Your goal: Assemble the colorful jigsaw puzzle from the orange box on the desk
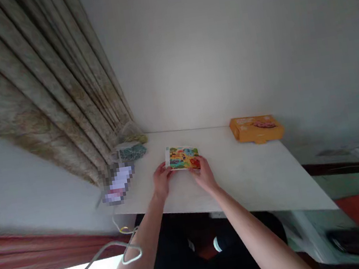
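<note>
A small rectangular picture card (183, 157), printed with colourful cartoon scenes and edged in white, is raised slightly over the white table (250, 178). My left hand (162, 180) grips its lower left corner, and my right hand (204, 174) grips its lower right corner. The fingers cover part of the lower edge. Whether it is a thin box, a booklet or a puzzle cannot be told from this view.
An orange cardboard box (256, 129) lies at the table's far right. Clear plastic bags (131, 152) sit by the pleated curtain (48, 91). A pixelated flat object (118, 184) lies beyond the left table edge. A white cable (116, 252) hangs near my left forearm.
</note>
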Demonstrator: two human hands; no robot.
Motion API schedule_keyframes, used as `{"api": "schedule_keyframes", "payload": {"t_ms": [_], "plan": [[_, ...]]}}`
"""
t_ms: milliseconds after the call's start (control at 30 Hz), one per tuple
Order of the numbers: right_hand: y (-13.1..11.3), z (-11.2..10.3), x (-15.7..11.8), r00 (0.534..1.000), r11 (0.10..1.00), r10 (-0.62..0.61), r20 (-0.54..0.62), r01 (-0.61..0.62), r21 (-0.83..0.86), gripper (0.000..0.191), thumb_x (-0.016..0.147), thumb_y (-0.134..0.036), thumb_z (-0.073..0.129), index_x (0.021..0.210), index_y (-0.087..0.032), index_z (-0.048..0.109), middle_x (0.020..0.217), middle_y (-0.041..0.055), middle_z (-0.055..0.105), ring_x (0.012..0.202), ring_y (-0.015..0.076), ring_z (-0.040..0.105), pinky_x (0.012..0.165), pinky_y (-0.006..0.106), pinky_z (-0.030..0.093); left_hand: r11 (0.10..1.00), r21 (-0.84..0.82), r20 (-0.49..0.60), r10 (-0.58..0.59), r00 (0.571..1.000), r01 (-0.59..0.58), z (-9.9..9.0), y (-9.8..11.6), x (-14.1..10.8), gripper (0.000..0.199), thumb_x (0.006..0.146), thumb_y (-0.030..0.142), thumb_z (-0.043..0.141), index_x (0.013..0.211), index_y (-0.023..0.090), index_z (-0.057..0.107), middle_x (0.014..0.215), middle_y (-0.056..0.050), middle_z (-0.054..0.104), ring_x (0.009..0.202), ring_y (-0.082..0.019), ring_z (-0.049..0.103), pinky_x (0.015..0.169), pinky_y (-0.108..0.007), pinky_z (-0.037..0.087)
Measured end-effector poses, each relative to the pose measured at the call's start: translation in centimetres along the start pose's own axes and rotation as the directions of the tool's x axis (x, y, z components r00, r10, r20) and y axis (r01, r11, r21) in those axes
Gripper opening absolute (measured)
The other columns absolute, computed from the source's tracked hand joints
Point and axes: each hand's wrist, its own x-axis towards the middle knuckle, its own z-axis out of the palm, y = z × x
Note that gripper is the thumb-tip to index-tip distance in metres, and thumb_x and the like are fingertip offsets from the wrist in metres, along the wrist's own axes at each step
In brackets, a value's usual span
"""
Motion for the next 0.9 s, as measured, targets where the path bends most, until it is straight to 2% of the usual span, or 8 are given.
{"api": "schedule_keyframes", "payload": {"t_ms": [200,400,567,633,667,733,767,900], "plan": [[-0.3,-2.1,-1.1,0.975,0.973,0.218,-0.040,-0.214,0.085,0.069,0.086,-0.061,0.067,0.138,-0.019,0.053,0.126,0.0170,0.069,0.109,0.0303,0.068,0.096,0.047,0.056,0.991,0.069,0.067,0.111,0.992,-0.116,-0.5,-0.5,-1.5,0.054,0.067,0.036,0.085,0.115,0.017,0.071,0.103,-0.006,0.075,0.089,-0.020,0.072,0.076,-0.031,0.061],[0.0,-2.4,-1.4,0.941,0.918,0.335,-0.056,-0.312,0.246,0.073,0.083,-0.055,0.070,0.144,-0.022,0.048,0.093,0.0032,0.074,0.083,0.0233,0.070,0.078,0.037,0.057,0.948,0.230,0.071,0.210,0.975,-0.221,-0.3,-1.1,-1.6,0.049,0.074,0.041,0.075,0.116,0.017,0.069,0.108,-0.009,0.076,0.092,-0.023,0.072,0.078,-0.035,0.060],[-0.4,-2.6,-1.1,0.925,0.840,0.380,0.020,-0.354,0.412,0.049,0.079,-0.052,0.075,0.116,-0.023,0.060,0.079,-0.0010,0.072,0.073,0.0212,0.069,0.071,0.033,0.057,0.816,0.494,0.035,0.327,0.944,-0.301,0.2,-0.6,-1.0,0.030,0.083,0.031,0.064,0.109,0.017,0.069,0.103,-0.009,0.076,0.095,-0.024,0.072,0.089,-0.039,0.057],[-0.8,-2.6,-1.0,0.921,0.807,0.386,0.059,-0.368,0.463,0.045,0.076,-0.051,0.079,0.107,-0.025,0.060,0.079,-0.0006,0.074,0.073,0.0214,0.071,0.071,0.034,0.058,0.706,0.619,0.011,0.429,0.903,-0.343,1.2,-0.1,-0.8,0.031,0.085,0.024,0.061,0.114,0.018,0.068,0.112,-0.012,0.074,0.106,-0.028,0.070,0.096,-0.044,0.055],[-1.1,-2.5,-1.0,0.918,0.789,0.390,0.073,-0.374,0.488,0.045,0.075,-0.051,0.080,0.104,-0.025,0.059,0.080,-0.0001,0.075,0.073,0.0217,0.072,0.072,0.035,0.058,0.624,0.684,0.020,0.504,0.864,-0.379,2.0,0.1,-0.8,0.033,0.085,0.021,0.061,0.118,0.018,0.068,0.119,-0.014,0.072,0.114,-0.030,0.067,0.102,-0.047,0.052],[-1.7,-2.6,-0.9,0.910,0.755,0.405,0.089,-0.388,0.529,0.046,0.073,-0.052,0.082,0.103,-0.026,0.059,0.083,0.0011,0.077,0.075,0.0227,0.073,0.073,0.036,0.059,0.442,0.772,0.115,0.610,0.784,-0.457,3.9,0.0,-1.2,0.038,0.087,0.017,0.061,0.124,0.018,0.066,0.132,-0.018,0.065,0.128,-0.032,0.060,0.111,-0.052,0.046],[-1.9,-2.7,-0.9,0.906,0.741,0.413,0.089,-0.391,0.546,0.047,0.072,-0.052,0.082,0.103,-0.026,0.059,0.086,0.0016,0.078,0.076,0.0232,0.074,0.073,0.036,0.059,0.381,0.782,0.190,0.608,0.771,-0.493,4.9,-0.3,-1.5,0.036,0.089,0.017,0.060,0.124,0.018,0.066,0.132,-0.018,0.065,0.128,-0.032,0.060,0.111,-0.052,0.046],[-2.4,-3.7,-0.8,0.881,0.684,0.465,0.090,-0.421,0.595,0.051,0.075,-0.058,0.077,0.113,-0.025,0.064,0.091,0.0019,0.079,0.075,0.0227,0.073,0.068,0.034,0.058,0.347,0.730,0.468,0.374,0.801,-0.589,8.0,-2.1,-3.4,0.025,0.094,0.025,0.062,0.117,0.019,0.070,0.119,-0.014,0.072,0.117,-0.028,0.067,0.107,-0.045,0.052]]}}
